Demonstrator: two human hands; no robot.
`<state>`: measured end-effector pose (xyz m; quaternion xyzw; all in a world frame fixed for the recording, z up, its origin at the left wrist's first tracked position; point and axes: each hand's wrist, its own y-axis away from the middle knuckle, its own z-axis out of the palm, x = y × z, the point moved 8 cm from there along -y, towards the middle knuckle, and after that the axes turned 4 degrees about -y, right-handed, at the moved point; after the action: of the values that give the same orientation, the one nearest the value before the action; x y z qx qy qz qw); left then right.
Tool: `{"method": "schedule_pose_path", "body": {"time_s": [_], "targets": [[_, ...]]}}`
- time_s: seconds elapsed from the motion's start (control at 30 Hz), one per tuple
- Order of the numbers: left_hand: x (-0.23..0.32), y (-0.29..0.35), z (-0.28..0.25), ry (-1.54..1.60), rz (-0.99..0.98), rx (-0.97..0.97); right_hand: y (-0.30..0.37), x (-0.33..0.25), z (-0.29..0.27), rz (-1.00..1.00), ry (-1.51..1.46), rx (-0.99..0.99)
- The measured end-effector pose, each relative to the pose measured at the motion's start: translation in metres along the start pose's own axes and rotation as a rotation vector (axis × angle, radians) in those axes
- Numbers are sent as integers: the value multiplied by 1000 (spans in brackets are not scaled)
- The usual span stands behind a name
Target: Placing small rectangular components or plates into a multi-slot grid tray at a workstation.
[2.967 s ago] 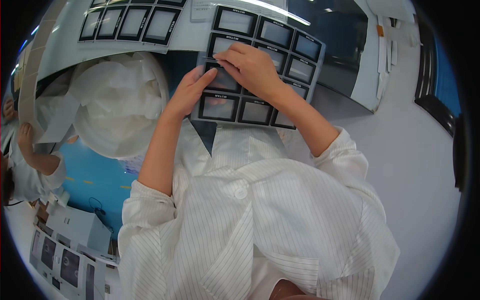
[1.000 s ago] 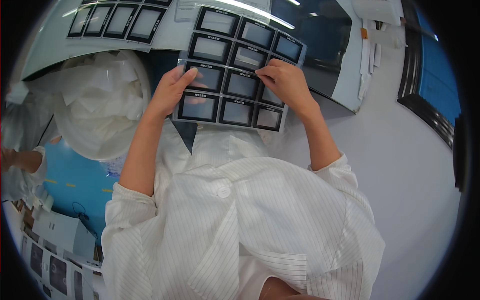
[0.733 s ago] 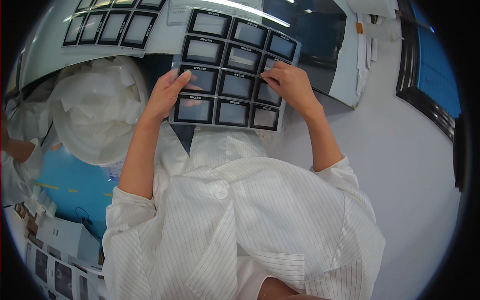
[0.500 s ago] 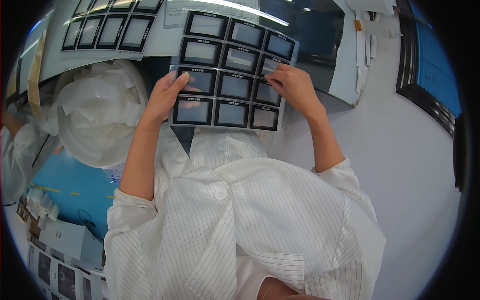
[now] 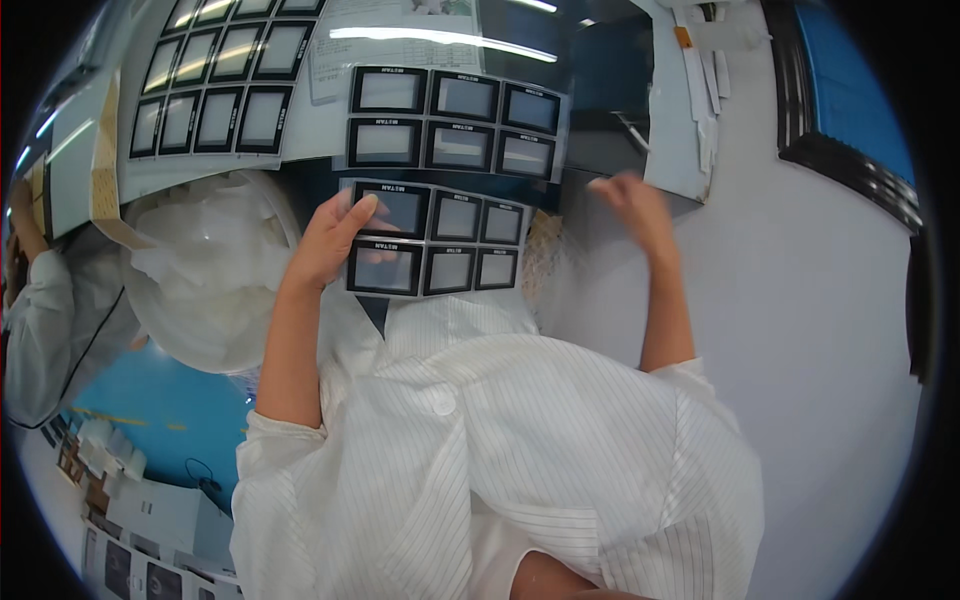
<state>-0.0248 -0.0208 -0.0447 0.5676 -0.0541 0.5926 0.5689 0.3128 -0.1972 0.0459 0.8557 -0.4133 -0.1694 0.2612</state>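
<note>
My left hand [image 5: 325,240] grips the left edge of a clear sheet of black-framed rectangular panels [image 5: 440,245], thumb on a top-left panel, and holds it in front of my chest. A second block of the same framed panels [image 5: 450,120] lies just above it on the dark glossy table [image 5: 600,110]; I cannot tell whether the two blocks are joined. My right hand [image 5: 635,205] hovers off to the right of the sheet, clear of it and blurred, so its fingers are unreadable. Striped white coat sleeves cover both upper arms.
A round white bin full of crumpled white film [image 5: 215,275] stands at my left. Another panel sheet [image 5: 215,90] and a printed paper [image 5: 400,40] lie further back on the table. A person in white [image 5: 60,300] works at far left. More panels [image 5: 130,575] lie at the lower left.
My right hand has let go of the sheet's right side and swung out to the right. The lower panels now sit apart from the upper ones, held by my left hand alone.
</note>
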Motion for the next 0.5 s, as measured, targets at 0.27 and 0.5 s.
{"method": "schedule_pose_path", "body": {"time_s": [0.27,0.5], "targets": [[43,6,19,-24,129,-3,48,-21,117,-284,-1356,-281],[146,-41,-24,-1024,355,659,-14,-55,11,-275,-1091,-127]]}}
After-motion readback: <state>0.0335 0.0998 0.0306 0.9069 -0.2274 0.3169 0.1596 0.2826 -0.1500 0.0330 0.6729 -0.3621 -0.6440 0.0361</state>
